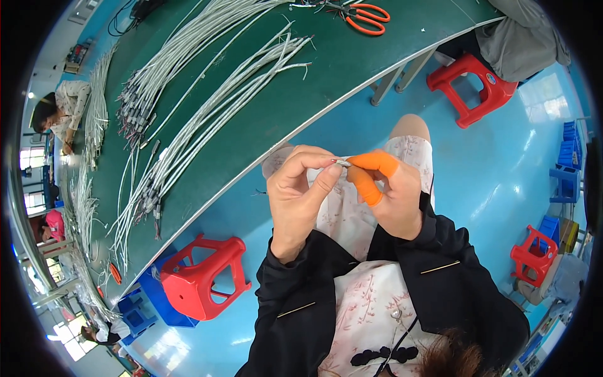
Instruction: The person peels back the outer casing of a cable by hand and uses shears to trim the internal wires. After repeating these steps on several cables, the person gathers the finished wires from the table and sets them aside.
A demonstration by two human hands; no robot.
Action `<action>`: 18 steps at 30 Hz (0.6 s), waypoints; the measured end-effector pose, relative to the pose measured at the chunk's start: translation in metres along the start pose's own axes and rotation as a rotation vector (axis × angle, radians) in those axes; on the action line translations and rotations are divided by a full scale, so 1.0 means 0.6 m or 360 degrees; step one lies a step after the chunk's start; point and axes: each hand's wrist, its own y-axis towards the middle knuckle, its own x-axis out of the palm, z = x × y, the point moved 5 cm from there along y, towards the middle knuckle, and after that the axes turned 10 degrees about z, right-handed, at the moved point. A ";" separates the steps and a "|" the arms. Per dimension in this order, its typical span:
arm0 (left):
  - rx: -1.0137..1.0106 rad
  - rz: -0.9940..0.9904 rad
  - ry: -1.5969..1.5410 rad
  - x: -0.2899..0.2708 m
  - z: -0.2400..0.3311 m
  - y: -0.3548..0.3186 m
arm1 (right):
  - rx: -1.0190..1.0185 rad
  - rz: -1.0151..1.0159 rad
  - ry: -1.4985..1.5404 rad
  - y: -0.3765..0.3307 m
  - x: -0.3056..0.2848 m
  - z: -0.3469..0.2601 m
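Above my lap, my left hand (301,188) and my right hand (392,188) meet fingertip to fingertip. Both are closed in a pinch on a small whitish, wire-like piece (341,162), with a reddish tip on its left side. Most of it is covered by the fingers, so its exact kind cannot be made out. Orange finger covers sit on the thumb and index finger of my right hand; the left fingers are bare. Beyond my hands, a bundle of white cables (220,103) with dark ends lies on the green table (251,141).
A larger cable bundle (188,44) and orange-handled cutters (367,17) lie farther back on the table. Red stools stand at left (204,276) and far right (474,91). Blue bins (568,154) line the right side. A co-worker (66,110) sits at the far left.
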 end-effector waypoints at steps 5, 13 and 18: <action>0.0505 0.0169 0.0771 0.009 0.029 -0.005 | 0.1044 -0.0190 0.0715 -0.002 0.010 0.023; 0.0868 0.0145 0.1256 0.034 0.047 -0.006 | 0.1405 -0.0201 0.1187 -0.014 0.023 0.060; 0.1180 0.0095 0.1521 0.049 0.049 -0.009 | 0.1070 -0.0168 0.0780 -0.016 0.018 0.057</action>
